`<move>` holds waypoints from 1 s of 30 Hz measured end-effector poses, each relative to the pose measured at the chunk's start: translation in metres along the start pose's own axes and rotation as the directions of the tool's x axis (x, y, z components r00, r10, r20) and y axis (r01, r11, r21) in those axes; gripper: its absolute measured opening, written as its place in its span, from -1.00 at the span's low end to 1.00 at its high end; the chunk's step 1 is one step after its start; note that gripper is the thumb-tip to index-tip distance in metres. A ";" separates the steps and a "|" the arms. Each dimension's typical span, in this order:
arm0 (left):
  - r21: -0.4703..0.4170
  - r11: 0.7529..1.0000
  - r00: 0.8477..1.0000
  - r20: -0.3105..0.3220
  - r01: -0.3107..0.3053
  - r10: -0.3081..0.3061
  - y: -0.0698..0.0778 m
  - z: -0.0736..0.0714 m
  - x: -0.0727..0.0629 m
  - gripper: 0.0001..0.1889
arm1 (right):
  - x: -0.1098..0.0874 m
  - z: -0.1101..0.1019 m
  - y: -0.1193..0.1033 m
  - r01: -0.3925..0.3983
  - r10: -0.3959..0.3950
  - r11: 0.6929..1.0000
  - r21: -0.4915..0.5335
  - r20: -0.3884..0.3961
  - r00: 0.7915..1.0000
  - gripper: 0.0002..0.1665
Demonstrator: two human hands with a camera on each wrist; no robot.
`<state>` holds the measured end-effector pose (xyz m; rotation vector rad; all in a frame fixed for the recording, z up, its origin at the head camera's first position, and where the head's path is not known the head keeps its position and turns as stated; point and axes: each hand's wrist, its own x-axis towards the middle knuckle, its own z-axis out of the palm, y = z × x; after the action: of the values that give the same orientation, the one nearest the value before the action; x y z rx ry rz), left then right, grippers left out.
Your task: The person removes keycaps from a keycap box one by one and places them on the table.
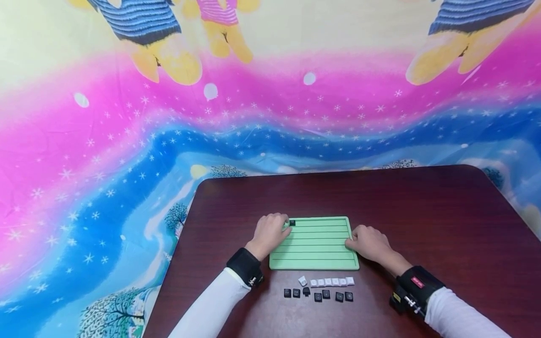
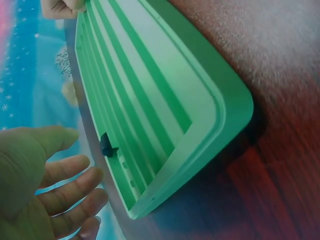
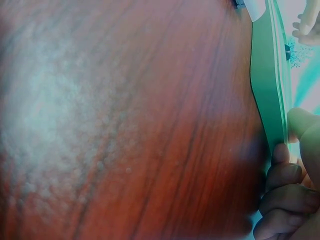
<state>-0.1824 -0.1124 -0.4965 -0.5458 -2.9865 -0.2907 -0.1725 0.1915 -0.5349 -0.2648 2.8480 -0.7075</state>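
A light green ridged tray (image 1: 314, 245) lies on the table, and one black keycap (image 1: 292, 222) sits in its far left corner. Beside that corner is my left hand (image 1: 270, 234); the left wrist view shows its fingers (image 2: 75, 192) loosely spread, apart from the tray and holding nothing. My right hand (image 1: 371, 243) grips the tray's right edge. In the right wrist view its thumb (image 3: 299, 124) is on the rim and the other fingers curl against the tray's side.
In front of the tray stands a row of several white keycaps (image 1: 328, 282), with one tilted white keycap (image 1: 302, 280) at its left. Several black keycaps (image 1: 318, 297) are scattered nearer. A patterned cloth (image 1: 270, 112) hangs behind the dark wooden table (image 1: 439, 211).
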 end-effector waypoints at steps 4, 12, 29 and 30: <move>0.037 0.999 1.000 -0.013 0.004 -0.003 0.003 0.005 0.004 -0.75 | 0.000 0.000 0.001 0.001 -0.001 1.000 -0.004 0.005 1.000 -0.45; 0.088 0.996 0.999 -0.022 0.031 -0.029 0.007 0.013 0.012 -0.77 | 0.000 0.000 0.000 0.006 -0.006 1.000 0.002 -0.014 1.000 -0.45; 0.179 0.982 0.998 -0.049 0.059 -0.051 0.009 0.024 0.023 -0.79 | 0.000 0.000 0.001 0.022 -0.022 1.000 0.001 -0.020 1.000 -0.47; 0.189 0.980 0.998 -0.047 0.059 -0.051 0.010 0.024 0.024 -0.80 | 0.000 0.000 0.001 0.022 -0.022 1.000 0.000 -0.019 1.000 -0.46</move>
<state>-0.2023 -0.0902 -0.5154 -0.4314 -2.9487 -0.0189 -0.1725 0.1923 -0.5356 -0.2906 2.8674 -0.7187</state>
